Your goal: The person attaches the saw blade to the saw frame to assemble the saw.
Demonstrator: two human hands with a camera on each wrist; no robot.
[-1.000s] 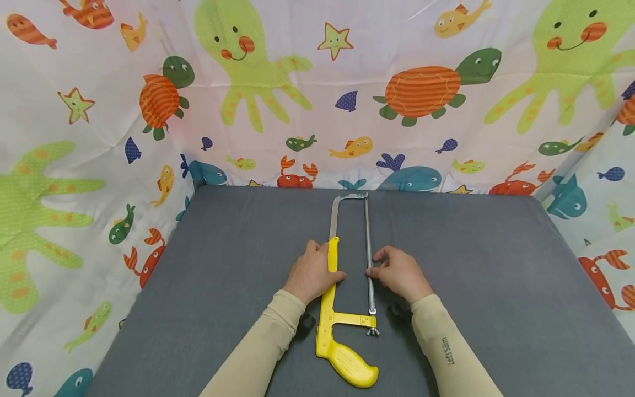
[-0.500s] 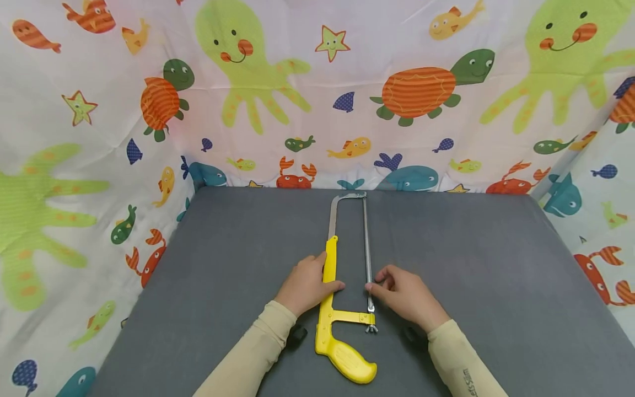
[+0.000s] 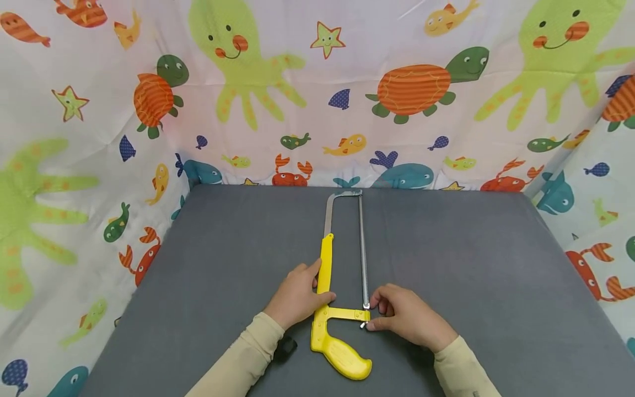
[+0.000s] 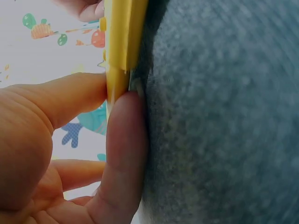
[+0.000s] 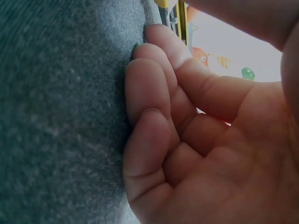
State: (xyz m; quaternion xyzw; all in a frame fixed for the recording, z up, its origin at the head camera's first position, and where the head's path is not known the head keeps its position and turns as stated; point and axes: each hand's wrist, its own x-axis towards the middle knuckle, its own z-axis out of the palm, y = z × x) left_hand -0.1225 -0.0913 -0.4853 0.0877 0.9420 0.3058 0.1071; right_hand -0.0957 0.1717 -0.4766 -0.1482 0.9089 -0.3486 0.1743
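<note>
Left hand [image 3: 297, 298] pinches the yellow frame [image 3: 326, 264] of a hacksaw [image 3: 328, 218] between thumb and fingers, on the saw's 9 o'clock side. Right hand [image 3: 414, 318] at the saw's 4 o'clock, fingers curled in: thumb tip touching the wing nut [image 3: 363, 325], index finger just beside the near end of the blade [image 3: 363, 253]; can't tell whether it pinches anything. Saw lies flat mid tabletop [image 3: 238, 248], tip to 12, yellow handle [image 3: 348, 361] sweeping toward 5, blade along the 3 o'clock side. Yellow crossbar [image 3: 347, 314] joins frame to blade end. Both arms in beige sleeves [image 3: 248, 353]. Small black object [image 3: 285, 348] at 7 o'clock of the left hand. Sea-animal curtain [image 3: 310, 118] behind, from 9 round through 12 to 3.
</note>
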